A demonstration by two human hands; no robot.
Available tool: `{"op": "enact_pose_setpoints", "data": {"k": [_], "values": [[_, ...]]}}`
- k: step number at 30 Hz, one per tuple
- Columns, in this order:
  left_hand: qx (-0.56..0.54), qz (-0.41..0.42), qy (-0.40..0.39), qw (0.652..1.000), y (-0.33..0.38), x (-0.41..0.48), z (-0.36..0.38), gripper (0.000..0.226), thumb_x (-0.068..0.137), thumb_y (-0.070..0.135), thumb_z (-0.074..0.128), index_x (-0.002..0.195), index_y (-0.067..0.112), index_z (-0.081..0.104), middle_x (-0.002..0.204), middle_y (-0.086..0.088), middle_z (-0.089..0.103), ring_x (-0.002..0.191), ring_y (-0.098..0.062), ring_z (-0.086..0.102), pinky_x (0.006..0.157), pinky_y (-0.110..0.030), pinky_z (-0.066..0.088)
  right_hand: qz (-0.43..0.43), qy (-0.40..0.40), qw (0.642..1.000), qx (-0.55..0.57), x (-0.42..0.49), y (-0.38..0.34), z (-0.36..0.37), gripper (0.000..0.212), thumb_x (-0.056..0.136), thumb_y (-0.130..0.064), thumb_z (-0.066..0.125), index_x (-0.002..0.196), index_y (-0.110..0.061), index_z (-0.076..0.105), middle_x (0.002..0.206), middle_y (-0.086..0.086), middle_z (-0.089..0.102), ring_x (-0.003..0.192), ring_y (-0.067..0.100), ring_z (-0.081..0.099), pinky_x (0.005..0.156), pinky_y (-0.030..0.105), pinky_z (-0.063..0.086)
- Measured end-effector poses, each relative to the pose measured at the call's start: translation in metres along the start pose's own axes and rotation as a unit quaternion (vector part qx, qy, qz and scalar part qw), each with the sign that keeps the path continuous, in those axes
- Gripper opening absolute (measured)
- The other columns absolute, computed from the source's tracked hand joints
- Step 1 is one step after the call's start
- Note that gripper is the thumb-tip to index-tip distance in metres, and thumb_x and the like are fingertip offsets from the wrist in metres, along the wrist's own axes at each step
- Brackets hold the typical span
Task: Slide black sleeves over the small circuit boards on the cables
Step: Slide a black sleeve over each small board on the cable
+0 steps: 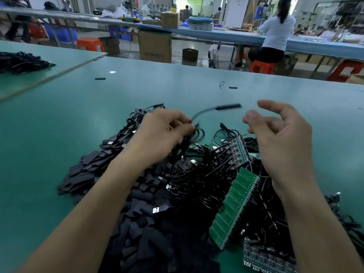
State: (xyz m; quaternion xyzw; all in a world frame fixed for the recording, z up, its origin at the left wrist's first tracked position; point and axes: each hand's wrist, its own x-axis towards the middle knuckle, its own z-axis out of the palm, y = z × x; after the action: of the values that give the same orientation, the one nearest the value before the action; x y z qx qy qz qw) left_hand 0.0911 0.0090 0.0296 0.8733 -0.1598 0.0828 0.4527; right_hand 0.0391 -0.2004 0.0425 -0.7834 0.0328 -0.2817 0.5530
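My left hand grips a coiled black cable above the pile. The cable's end sticks up and to the right, blurred, with a black sleeve over its tip. My right hand hovers to the right of that tip, fingers relaxed and holding nothing. Below lies a heap of flat black sleeves on the left. A tangle of black cables with USB plugs lies in the middle. Green panels of small circuit boards lie to the right.
The green table stretches far ahead, with two loose sleeved pieces and a wire scrap on it. A second pile of black cables sits at the far left. Beyond the table a person sits on an orange stool at another bench.
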Motion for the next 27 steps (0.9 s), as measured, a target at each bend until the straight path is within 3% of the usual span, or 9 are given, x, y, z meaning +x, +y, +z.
{"op": "enact_pose_setpoints", "data": {"k": [3, 5, 9, 13, 16, 18, 21, 23, 27], "values": [[0.011, -0.02, 0.162, 0.987, -0.002, 0.023, -0.009, 0.007, 0.096, 0.025, 0.066, 0.094, 0.023, 0.072, 0.071, 0.016, 0.063, 0.062, 0.004, 0.057, 0.06, -0.007, 0.038, 0.012, -0.034, 0.991, -0.131, 0.0, 0.003, -0.004, 0.043, 0.088, -0.051, 0.068, 0.125, -0.031, 0.058, 0.096, -0.017, 0.064, 0.083, -0.002, 0.064, 0.077, 0.025, 0.051], [0.049, -0.033, 0.221, 0.973, -0.007, 0.042, -0.016, 0.017, 0.099, 0.024, 0.062, 0.1, 0.013, 0.074, 0.076, 0.006, 0.066, 0.076, -0.011, 0.061, 0.07, -0.016, 0.039, 0.034, -0.098, 0.975, -0.198, -0.003, 0.006, -0.004, 0.052, 0.084, -0.054, 0.069, 0.129, -0.032, 0.055, 0.096, -0.014, 0.061, 0.086, -0.002, 0.059, 0.071, 0.02, 0.046], [0.131, -0.101, 0.205, 0.965, -0.034, 0.074, -0.016, 0.024, 0.101, 0.021, 0.056, 0.097, 0.003, 0.072, 0.089, -0.016, 0.069, 0.094, -0.037, 0.062, 0.079, -0.036, 0.047, 0.049, -0.164, 0.957, -0.233, -0.004, 0.008, -0.003, 0.048, 0.085, -0.036, 0.072, 0.13, -0.031, 0.056, 0.09, -0.014, 0.056, 0.083, -0.001, 0.055, 0.072, 0.026, 0.042], [0.178, -0.165, 0.14, 0.96, -0.055, 0.079, -0.001, 0.027, 0.102, 0.024, 0.054, 0.103, 0.0, 0.067, 0.098, -0.021, 0.063, 0.107, -0.041, 0.057, 0.077, -0.037, 0.039, 0.021, -0.136, 0.968, -0.211, -0.003, 0.007, -0.001, 0.044, 0.085, -0.022, 0.075, 0.126, -0.029, 0.062, 0.085, -0.007, 0.065, 0.082, 0.011, 0.064, 0.083, 0.033, 0.051], [0.17, -0.101, 0.205, 0.959, -0.048, 0.067, 0.005, 0.034, 0.101, 0.027, 0.058, 0.13, 0.009, 0.062, 0.127, -0.015, 0.056, 0.115, -0.033, 0.056, 0.096, -0.04, 0.044, 0.021, -0.13, 0.979, -0.156, -0.004, 0.008, 0.001, 0.034, 0.083, -0.022, 0.079, 0.113, -0.032, 0.066, 0.089, -0.007, 0.069, 0.082, 0.009, 0.068, 0.079, 0.03, 0.054], [0.152, -0.013, 0.24, 0.959, -0.036, 0.055, 0.01, 0.025, 0.1, 0.032, 0.059, 0.114, 0.014, 0.071, 0.113, -0.003, 0.062, 0.099, -0.024, 0.062, 0.091, -0.038, 0.05, 0.032, -0.131, 0.984, -0.115, -0.004, 0.009, 0.004, 0.024, 0.081, -0.023, 0.082, 0.096, -0.034, 0.066, 0.086, -0.009, 0.07, 0.078, 0.004, 0.069, 0.074, 0.024, 0.053], [-0.021, 0.055, 0.073, 0.996, -0.013, 0.03, 0.018, 0.036, 0.095, 0.046, 0.06, 0.094, 0.013, 0.073, 0.085, -0.005, 0.071, 0.072, -0.024, 0.066, 0.074, -0.04, 0.058, 0.042, -0.149, 0.986, -0.054, -0.002, 0.01, 0.005, 0.02, 0.077, -0.021, 0.085, 0.083, -0.03, 0.068, 0.074, -0.011, 0.073, 0.068, -0.002, 0.069, 0.063, 0.012, 0.049], [-0.138, 0.066, -0.054, 0.987, -0.002, 0.014, 0.023, 0.034, 0.091, 0.047, 0.065, 0.092, 0.014, 0.072, 0.08, -0.007, 0.071, 0.065, -0.018, 0.061, 0.062, -0.028, 0.052, 0.041, -0.169, 0.985, -0.011, -0.002, 0.009, 0.005, 0.019, 0.076, -0.018, 0.086, 0.082, -0.027, 0.07, 0.073, -0.011, 0.074, 0.067, 0.002, 0.071, 0.066, 0.016, 0.05], [-0.252, 0.058, -0.106, 0.96, 0.001, -0.001, 0.031, 0.022, 0.081, 0.037, 0.074, 0.085, 0.017, 0.067, 0.076, -0.002, 0.063, 0.07, -0.017, 0.052, 0.064, -0.024, 0.041, 0.031, -0.178, 0.983, 0.033, -0.002, 0.011, 0.008, 0.019, 0.073, -0.014, 0.086, 0.079, -0.023, 0.07, 0.071, -0.005, 0.075, 0.065, 0.005, 0.071, 0.063, 0.015, 0.052]]}}
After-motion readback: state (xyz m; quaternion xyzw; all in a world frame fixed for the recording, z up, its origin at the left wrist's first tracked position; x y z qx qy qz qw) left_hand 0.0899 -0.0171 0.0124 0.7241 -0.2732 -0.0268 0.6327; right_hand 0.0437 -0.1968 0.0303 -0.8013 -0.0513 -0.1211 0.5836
